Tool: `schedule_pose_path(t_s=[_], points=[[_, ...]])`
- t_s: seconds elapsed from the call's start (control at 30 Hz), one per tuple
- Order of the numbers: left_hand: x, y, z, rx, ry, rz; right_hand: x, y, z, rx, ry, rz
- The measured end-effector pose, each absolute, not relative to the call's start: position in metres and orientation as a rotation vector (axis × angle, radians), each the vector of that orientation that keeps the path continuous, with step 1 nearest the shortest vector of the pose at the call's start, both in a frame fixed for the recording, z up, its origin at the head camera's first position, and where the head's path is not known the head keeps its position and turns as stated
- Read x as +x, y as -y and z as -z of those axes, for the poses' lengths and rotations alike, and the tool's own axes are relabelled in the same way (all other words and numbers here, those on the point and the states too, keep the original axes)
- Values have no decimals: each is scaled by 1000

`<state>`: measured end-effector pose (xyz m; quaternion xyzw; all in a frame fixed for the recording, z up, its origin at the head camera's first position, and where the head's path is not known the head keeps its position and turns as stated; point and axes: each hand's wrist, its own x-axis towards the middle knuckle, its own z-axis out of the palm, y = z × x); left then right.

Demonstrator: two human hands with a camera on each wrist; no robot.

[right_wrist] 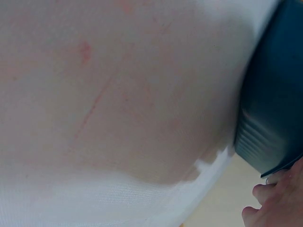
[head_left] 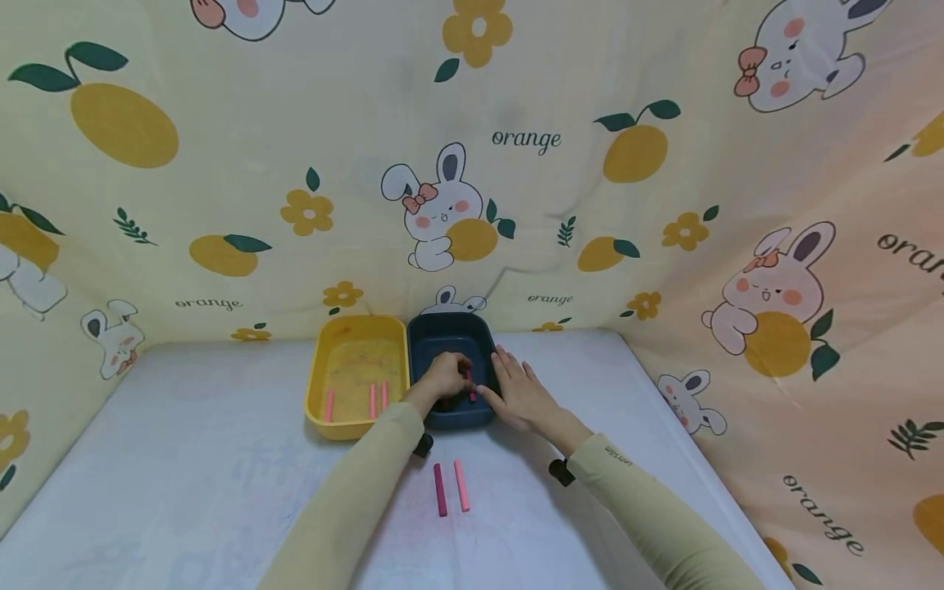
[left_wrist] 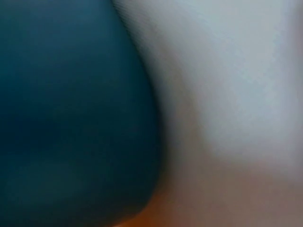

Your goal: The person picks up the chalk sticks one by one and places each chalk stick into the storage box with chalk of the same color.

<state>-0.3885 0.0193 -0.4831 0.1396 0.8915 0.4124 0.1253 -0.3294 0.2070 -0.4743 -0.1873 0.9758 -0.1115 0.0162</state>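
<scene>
In the head view, my left hand [head_left: 442, 377] reaches into a dark blue plastic tray [head_left: 457, 419] with curled fingers. It pinches a dark pink chalk stick [head_left: 472, 397], partly hidden by the fingertips. My right hand [head_left: 522, 393] rests against the tray's right side, fingers straight and thumb over the rim. The right wrist view shows the fingers of the right hand [right_wrist: 279, 201] at the tray's wall [right_wrist: 270, 113]. Blur fills the left wrist view, where only the blue tray wall [left_wrist: 75, 113] can be made out.
Left of the blue tray, touching it, stands a yellow tray [head_left: 319, 360] holding light pink chalk sticks [head_left: 372, 401]. On the white table cover [head_left: 221, 492] in front lie a dark pink stick [head_left: 440, 490] and a light pink stick [head_left: 461, 485]. A patterned curtain [head_left: 354, 123] hangs behind.
</scene>
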Motion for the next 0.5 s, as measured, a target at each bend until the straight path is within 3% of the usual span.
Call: schedule_pose_path(t_s=[0.5], points=[[-375, -14, 470, 505, -2677, -1339, -326, -207, 474, -576, -3035, 342]])
